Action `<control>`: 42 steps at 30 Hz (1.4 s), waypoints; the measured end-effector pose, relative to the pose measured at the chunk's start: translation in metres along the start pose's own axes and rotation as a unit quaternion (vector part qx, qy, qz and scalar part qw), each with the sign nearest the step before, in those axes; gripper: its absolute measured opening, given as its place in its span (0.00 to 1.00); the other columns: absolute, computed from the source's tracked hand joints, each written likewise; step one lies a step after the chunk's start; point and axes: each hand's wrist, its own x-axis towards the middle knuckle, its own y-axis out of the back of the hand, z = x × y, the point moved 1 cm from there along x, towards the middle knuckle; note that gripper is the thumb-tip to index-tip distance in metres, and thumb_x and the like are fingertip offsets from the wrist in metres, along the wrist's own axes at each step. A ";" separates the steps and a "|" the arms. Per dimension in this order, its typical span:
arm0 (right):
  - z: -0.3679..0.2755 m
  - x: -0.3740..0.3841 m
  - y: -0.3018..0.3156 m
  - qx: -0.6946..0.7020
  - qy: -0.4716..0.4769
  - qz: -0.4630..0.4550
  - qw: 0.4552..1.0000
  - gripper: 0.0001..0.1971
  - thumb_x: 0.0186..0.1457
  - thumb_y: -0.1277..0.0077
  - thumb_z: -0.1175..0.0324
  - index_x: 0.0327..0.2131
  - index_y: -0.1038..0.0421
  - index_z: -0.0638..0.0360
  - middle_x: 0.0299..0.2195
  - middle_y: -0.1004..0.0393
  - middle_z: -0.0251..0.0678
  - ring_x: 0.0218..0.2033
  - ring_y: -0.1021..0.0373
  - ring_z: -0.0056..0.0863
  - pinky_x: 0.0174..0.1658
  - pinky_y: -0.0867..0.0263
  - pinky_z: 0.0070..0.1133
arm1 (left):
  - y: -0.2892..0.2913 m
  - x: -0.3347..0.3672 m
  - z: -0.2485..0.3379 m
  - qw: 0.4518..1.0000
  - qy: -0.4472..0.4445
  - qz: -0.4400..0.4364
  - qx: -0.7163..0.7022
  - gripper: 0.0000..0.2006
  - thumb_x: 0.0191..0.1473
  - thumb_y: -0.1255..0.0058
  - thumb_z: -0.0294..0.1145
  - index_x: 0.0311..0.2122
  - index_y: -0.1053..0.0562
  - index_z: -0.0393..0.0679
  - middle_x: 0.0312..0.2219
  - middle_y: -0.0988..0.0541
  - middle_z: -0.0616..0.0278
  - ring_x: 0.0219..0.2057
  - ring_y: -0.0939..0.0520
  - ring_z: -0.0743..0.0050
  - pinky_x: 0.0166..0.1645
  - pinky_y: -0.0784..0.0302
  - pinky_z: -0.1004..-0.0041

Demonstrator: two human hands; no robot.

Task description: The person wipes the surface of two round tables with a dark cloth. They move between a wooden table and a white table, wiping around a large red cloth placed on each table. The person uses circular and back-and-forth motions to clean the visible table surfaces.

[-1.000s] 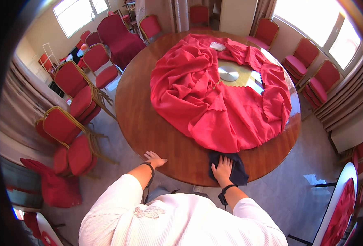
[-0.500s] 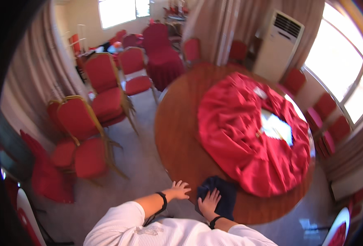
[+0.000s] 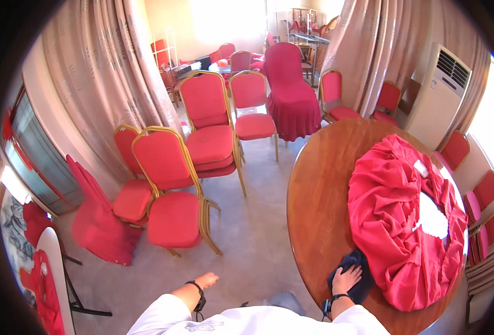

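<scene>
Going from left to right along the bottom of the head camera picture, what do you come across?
Left hand held over the floor → right hand flat on a dark cloth → bunched red tablecloth on the round wooden table.

Round table stood at the right of the room. Bunched tablecloth lay on the table's right half, reaching its far and near edges. Folded cloth lay at the table's near edge, just left of the tablecloth and touching it; right hand rested flat on it. Left hand hung off the table's left edge, over the floor. Stacked chairs stood left of the table; an air-conditioning unit stood behind it.
</scene>
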 end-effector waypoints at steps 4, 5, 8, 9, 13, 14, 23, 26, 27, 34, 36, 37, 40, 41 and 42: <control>-0.047 0.010 -0.027 -0.055 -0.139 0.021 0.988 0.38 0.57 0.54 0.50 0.64 0.43 0.67 0.70 0.52 0.55 0.70 0.55 0.52 0.71 0.62 0.47 | 0.064 -0.025 -0.037 0.992 0.066 -0.111 -0.006 0.27 0.64 0.57 0.51 0.62 0.35 0.45 0.52 0.23 0.54 0.49 0.20 0.59 0.49 0.24 0.62; -0.065 0.008 -0.035 -0.051 -0.090 -0.003 0.995 0.38 0.57 0.54 0.49 0.64 0.42 0.67 0.70 0.52 0.55 0.70 0.55 0.53 0.71 0.62 0.48 | 0.078 -0.026 -0.043 0.991 0.076 -0.110 -0.015 0.27 0.64 0.57 0.50 0.62 0.35 0.44 0.52 0.23 0.52 0.51 0.20 0.55 0.53 0.24 0.60; -0.133 -0.002 -0.022 -0.021 0.079 -0.073 0.994 0.38 0.55 0.52 0.49 0.63 0.40 0.67 0.70 0.53 0.55 0.71 0.58 0.54 0.71 0.65 0.49 | 0.118 -0.007 -0.040 0.991 0.094 -0.053 -0.079 0.27 0.64 0.57 0.49 0.62 0.35 0.42 0.52 0.22 0.49 0.51 0.19 0.51 0.54 0.24 0.57; -0.149 0.000 -0.034 -0.011 0.131 -0.073 0.989 0.39 0.53 0.52 0.47 0.62 0.39 0.67 0.70 0.53 0.55 0.71 0.59 0.54 0.71 0.67 0.50 | 0.129 0.002 -0.027 0.991 0.088 -0.039 -0.091 0.27 0.64 0.57 0.48 0.61 0.35 0.41 0.51 0.22 0.49 0.51 0.19 0.51 0.54 0.24 0.57; -0.236 0.017 -0.051 0.018 0.235 -0.092 0.968 0.42 0.50 0.51 0.44 0.62 0.37 0.65 0.70 0.54 0.54 0.72 0.63 0.53 0.71 0.72 0.51 | 0.161 0.030 0.035 0.994 0.050 -0.018 -0.098 0.24 0.63 0.54 0.47 0.57 0.32 0.40 0.47 0.20 0.48 0.47 0.18 0.54 0.49 0.22 0.59; -0.251 0.026 -0.055 0.029 0.244 -0.094 0.965 0.43 0.49 0.51 0.43 0.62 0.36 0.64 0.70 0.55 0.54 0.73 0.64 0.52 0.71 0.74 0.51 | 0.164 0.039 0.061 0.996 0.038 -0.040 -0.070 0.23 0.63 0.54 0.47 0.56 0.32 0.40 0.46 0.20 0.50 0.45 0.17 0.56 0.47 0.21 0.60; -0.354 0.145 -0.093 0.080 0.251 -0.030 0.964 0.41 0.48 0.49 0.45 0.61 0.34 0.64 0.69 0.49 0.53 0.71 0.56 0.51 0.71 0.67 0.50 | 0.195 0.116 0.254 0.991 -0.130 -0.024 -0.017 0.17 0.63 0.52 0.44 0.45 0.27 0.38 0.34 0.19 0.56 0.32 0.19 0.67 0.33 0.23 0.66; -0.356 0.184 -0.094 0.071 0.215 -0.043 0.973 0.40 0.50 0.50 0.45 0.62 0.36 0.62 0.70 0.50 0.51 0.72 0.57 0.49 0.72 0.67 0.48 | 0.210 0.112 0.306 0.988 -0.139 -0.058 0.026 0.18 0.63 0.52 0.45 0.47 0.27 0.39 0.35 0.19 0.55 0.34 0.19 0.66 0.37 0.23 0.67; -0.354 0.195 -0.096 0.064 0.207 -0.049 0.975 0.40 0.51 0.51 0.45 0.63 0.37 0.62 0.70 0.51 0.50 0.72 0.57 0.48 0.72 0.68 0.47 | 0.214 0.112 0.314 0.989 -0.132 -0.052 0.029 0.19 0.63 0.52 0.45 0.48 0.27 0.39 0.36 0.19 0.55 0.34 0.19 0.66 0.37 0.23 0.68; -0.291 0.268 -0.078 0.015 0.084 -0.032 0.996 0.38 0.53 0.48 0.47 0.63 0.37 0.61 0.68 0.46 0.49 0.70 0.52 0.47 0.70 0.58 0.45 | 0.260 0.119 0.303 0.995 -0.041 -0.037 0.080 0.22 0.64 0.55 0.48 0.52 0.29 0.40 0.41 0.18 0.58 0.38 0.18 0.67 0.36 0.24 0.66; -0.257 0.279 -0.071 0.012 0.044 -0.042 0.998 0.37 0.54 0.48 0.49 0.63 0.39 0.62 0.67 0.44 0.49 0.69 0.50 0.48 0.70 0.56 0.45 | 0.267 0.123 0.297 0.992 -0.021 -0.062 0.105 0.22 0.65 0.55 0.47 0.54 0.31 0.41 0.44 0.19 0.54 0.42 0.18 0.61 0.43 0.24 0.62; -0.240 0.279 -0.072 0.014 0.037 -0.031 0.999 0.37 0.55 0.48 0.50 0.63 0.40 0.62 0.66 0.43 0.50 0.68 0.50 0.50 0.69 0.55 0.44 | 0.271 0.123 0.292 0.990 -0.010 -0.073 0.117 0.22 0.65 0.55 0.47 0.55 0.32 0.41 0.45 0.19 0.52 0.44 0.18 0.58 0.46 0.24 0.59; -0.213 0.266 -0.075 0.075 0.018 -0.041 0.996 0.34 0.57 0.49 0.54 0.64 0.41 0.61 0.66 0.44 0.51 0.68 0.50 0.51 0.69 0.53 0.42 | 0.289 0.130 0.292 0.989 0.013 -0.074 0.129 0.23 0.64 0.57 0.50 0.54 0.29 0.43 0.43 0.19 0.58 0.39 0.19 0.68 0.36 0.24 0.67; -0.213 0.260 -0.069 0.072 0.005 -0.044 0.996 0.34 0.57 0.49 0.54 0.64 0.40 0.61 0.66 0.45 0.51 0.68 0.50 0.52 0.69 0.54 0.42 | 0.293 0.135 0.293 0.989 0.021 -0.073 0.126 0.23 0.63 0.57 0.50 0.55 0.29 0.44 0.43 0.19 0.58 0.39 0.19 0.68 0.36 0.24 0.66; -0.212 0.252 -0.071 0.033 0.009 -0.017 0.999 0.33 0.58 0.49 0.55 0.63 0.40 0.61 0.66 0.45 0.51 0.67 0.50 0.52 0.70 0.55 0.42 | 0.297 0.143 0.296 0.991 0.008 -0.071 0.117 0.23 0.63 0.56 0.50 0.54 0.29 0.43 0.43 0.19 0.57 0.38 0.19 0.67 0.36 0.24 0.66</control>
